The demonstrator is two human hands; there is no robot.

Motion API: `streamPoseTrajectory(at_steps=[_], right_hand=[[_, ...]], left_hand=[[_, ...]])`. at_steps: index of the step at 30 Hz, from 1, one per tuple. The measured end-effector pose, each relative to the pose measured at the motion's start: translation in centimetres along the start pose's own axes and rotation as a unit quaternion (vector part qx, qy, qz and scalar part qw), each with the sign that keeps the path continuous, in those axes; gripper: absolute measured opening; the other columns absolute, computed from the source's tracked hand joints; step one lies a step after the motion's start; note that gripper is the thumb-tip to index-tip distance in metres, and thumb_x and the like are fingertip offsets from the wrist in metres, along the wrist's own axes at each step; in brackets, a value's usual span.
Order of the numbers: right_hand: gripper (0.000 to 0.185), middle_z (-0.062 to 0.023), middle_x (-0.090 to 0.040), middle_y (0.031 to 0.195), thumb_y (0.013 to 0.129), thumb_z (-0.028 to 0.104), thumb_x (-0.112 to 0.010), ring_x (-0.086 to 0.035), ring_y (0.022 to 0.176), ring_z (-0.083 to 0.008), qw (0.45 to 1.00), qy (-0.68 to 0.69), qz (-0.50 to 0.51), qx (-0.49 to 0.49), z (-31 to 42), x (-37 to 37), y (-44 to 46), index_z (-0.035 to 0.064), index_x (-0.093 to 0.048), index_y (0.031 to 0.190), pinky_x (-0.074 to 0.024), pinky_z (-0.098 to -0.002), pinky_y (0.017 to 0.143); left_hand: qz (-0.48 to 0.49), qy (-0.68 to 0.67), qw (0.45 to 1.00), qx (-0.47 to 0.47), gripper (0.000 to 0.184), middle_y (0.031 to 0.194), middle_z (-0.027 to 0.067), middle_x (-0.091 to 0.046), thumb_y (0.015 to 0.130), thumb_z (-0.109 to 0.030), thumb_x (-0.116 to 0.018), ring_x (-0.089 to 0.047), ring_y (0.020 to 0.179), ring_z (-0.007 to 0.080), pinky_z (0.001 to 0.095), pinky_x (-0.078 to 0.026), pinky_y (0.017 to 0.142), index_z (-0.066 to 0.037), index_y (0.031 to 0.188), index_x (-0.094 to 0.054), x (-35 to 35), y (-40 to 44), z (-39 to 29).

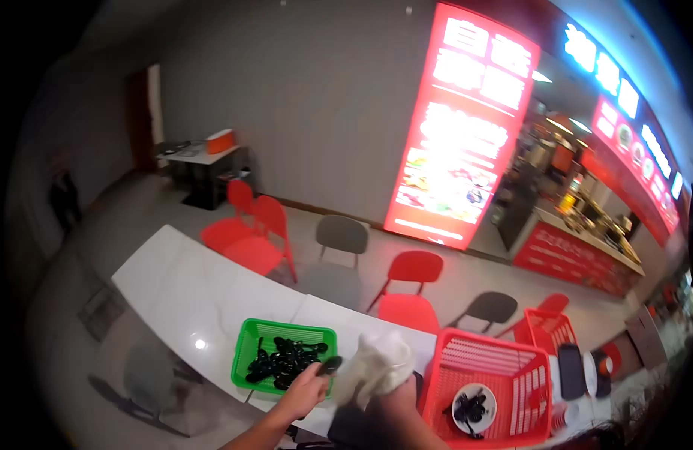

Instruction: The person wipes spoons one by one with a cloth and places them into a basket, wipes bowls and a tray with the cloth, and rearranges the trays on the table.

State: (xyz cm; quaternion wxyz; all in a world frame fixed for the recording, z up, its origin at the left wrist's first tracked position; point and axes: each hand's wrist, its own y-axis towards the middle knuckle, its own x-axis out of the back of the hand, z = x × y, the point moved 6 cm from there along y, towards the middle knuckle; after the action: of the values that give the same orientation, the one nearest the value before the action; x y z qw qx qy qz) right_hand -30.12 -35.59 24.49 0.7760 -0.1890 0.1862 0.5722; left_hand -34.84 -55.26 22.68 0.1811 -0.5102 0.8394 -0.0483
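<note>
Green plastic basket (286, 325): standing left of both hands on the smooth, pale, faintly veined tabletop (181, 277), showing slotted walls
Black spoons (282, 360): lying heaped inside it, glossy and rounded
Left hand (304, 394): gripping one black utensil (330, 365) over the basket's near right corner
Right hand (397, 396): meeting the white cloth, not showing enough to tell its grip
White cloth (380, 356): bunching in soft, blurred folds, right of the green basket
Red plastic basket (522, 382): standing farther right, holding a round white bowl (492, 409) of dark utensils (474, 407)
</note>
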Motion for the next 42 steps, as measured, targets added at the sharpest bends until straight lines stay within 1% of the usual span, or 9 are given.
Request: streamPoseTrajectory(at_steps=[2, 5, 9, 15, 16, 20, 26, 34, 42], right_hand=[[0.023, -0.0135, -0.066, 0.120, 0.097, 0.009, -0.058, -0.065, 0.108, -0.0257, 0.984, -0.170, 0.040, 0.048, -0.5, -1.5, -0.4, 0.0017, -0.067, 0.116, -0.0500, -0.0344, 0.093], [0.028, -0.0180, -0.065, 0.115, 0.092, 0.006, -0.060, -0.063, 0.107, -0.0347, 0.784, -0.510, 0.167, 0.312, 3.3, -8.3, -2.5, 0.0030, -0.064, 0.119, -0.0504, -0.0354, 0.091], [0.031, -0.0176, -0.066, 0.110, 0.090, 0.007, -0.057, -0.066, 0.102, -0.0318, 0.812, -0.548, 0.098, 0.174, 0.7, -9.1, -2.9, 0.0031, -0.064, 0.121, -0.0506, -0.0354, 0.090], [0.029, -0.0182, -0.067, 0.105, 0.097, 0.013, -0.056, -0.067, 0.087, -0.0227, 0.847, -0.530, -0.013, 0.040, -1.7, -7.3, -4.0, 0.0016, -0.062, 0.122, -0.0524, -0.0352, 0.077], [0.025, -0.0229, -0.066, 0.104, 0.098, 0.013, -0.055, -0.067, 0.101, -0.0341, 0.854, -0.521, -0.005, 0.001, -2.1, -8.2, -4.3, 0.0037, -0.061, 0.121, -0.0519, -0.0380, 0.083], [0.031, -0.0224, -0.066, 0.107, 0.099, 0.013, -0.053, -0.065, 0.101, -0.0367, 0.878, -0.475, 0.057, 0.036, -4.2, -10.5, -4.4, 0.0031, -0.056, 0.128, -0.0504, -0.0395, 0.088], [0.034, -0.0217, -0.065, 0.108, 0.092, 0.010, -0.054, -0.064, 0.101, -0.0389, 0.761, -0.628, 0.158, 0.036, -7.1, -13.1, -3.8, 0.0037, -0.057, 0.126, -0.0508, -0.0415, 0.088], [0.031, -0.0221, -0.066, 0.105, 0.092, 0.008, -0.053, -0.064, 0.099, -0.0397, 0.844, -0.518, 0.128, 0.051, -4.2, -13.1, -4.9, 0.0020, -0.060, 0.121, -0.0503, -0.0407, 0.089], [0.033, -0.0178, -0.068, 0.103, 0.089, 0.008, -0.055, -0.066, 0.097, -0.0339, 0.839, -0.525, 0.092, 0.107, -3.0, -12.7, -5.0, 0.0000, -0.061, 0.120, -0.0506, -0.0387, 0.090]], left_hand=[[0.100, 0.165, 0.981, 0.012, 0.023, 0.073, -0.0007, -0.049, 0.097, -0.015, -0.048, -0.044, 0.060, 0.0083, 0.0262, -0.037, 0.054, -0.006, 0.116, -0.059, -1.0, 0.4, -1.7], [0.213, 0.283, 0.935, -0.008, 0.030, 0.089, 0.0046, -0.064, 0.098, -0.018, -0.050, -0.060, 0.076, 0.0150, 0.0298, -0.049, 0.066, -0.003, 0.123, -0.058, 0.1, 1.5, -2.6], [0.345, 0.444, 0.823, -0.082, 0.039, 0.106, 0.0182, -0.070, 0.100, -0.027, -0.052, -0.068, 0.092, 0.0316, 0.0401, -0.052, 0.084, -0.004, 0.131, -0.055, 2.5, 1.7, -3.9], [0.316, 0.396, 0.858, -0.084, 0.026, 0.085, 0.0145, -0.068, 0.098, -0.027, -0.055, -0.067, 0.078, 0.0310, 0.0374, -0.051, 0.071, -0.005, 0.101, -0.066, 8.5, 0.4, -9.1], [0.302, 0.397, 0.860, -0.105, 0.025, 0.083, 0.0147, -0.068, 0.098, -0.027, -0.056, -0.066, 0.076, 0.0312, 0.0374, -0.050, 0.069, -0.004, 0.100, -0.067, 9.0, 0.6, -9.1], [0.277, 0.418, 0.850, -0.163, 0.025, 0.075, 0.0158, -0.065, 0.097, -0.028, -0.060, -0.063, 0.068, 0.0327, 0.0388, -0.049, 0.064, -0.004, 0.094, -0.067, 9.8, 1.1, -10.8], [0.346, 0.405, 0.821, -0.204, 0.025, 0.071, 0.0155, -0.064, 0.097, -0.027, -0.059, -0.063, 0.064, 0.0334, 0.0386, -0.048, 0.061, -0.004, 0.090, -0.067, 8.4, 0.4, -9.9], [0.342, 0.352, 0.860, -0.139, 0.025, 0.059, 0.0025, -0.063, 0.098, -0.025, -0.060, -0.058, 0.053, 0.0129, 0.0293, -0.046, 0.054, -0.005, 0.090, -0.071, 11.6, 1.0, -10.9], [0.398, 0.375, 0.836, -0.039, 0.035, 0.056, 0.0026, -0.058, 0.103, -0.031, -0.050, -0.055, 0.051, 0.0132, 0.0299, -0.047, 0.056, -0.005, 0.087, -0.068, 10.6, -0.1, -8.8]])
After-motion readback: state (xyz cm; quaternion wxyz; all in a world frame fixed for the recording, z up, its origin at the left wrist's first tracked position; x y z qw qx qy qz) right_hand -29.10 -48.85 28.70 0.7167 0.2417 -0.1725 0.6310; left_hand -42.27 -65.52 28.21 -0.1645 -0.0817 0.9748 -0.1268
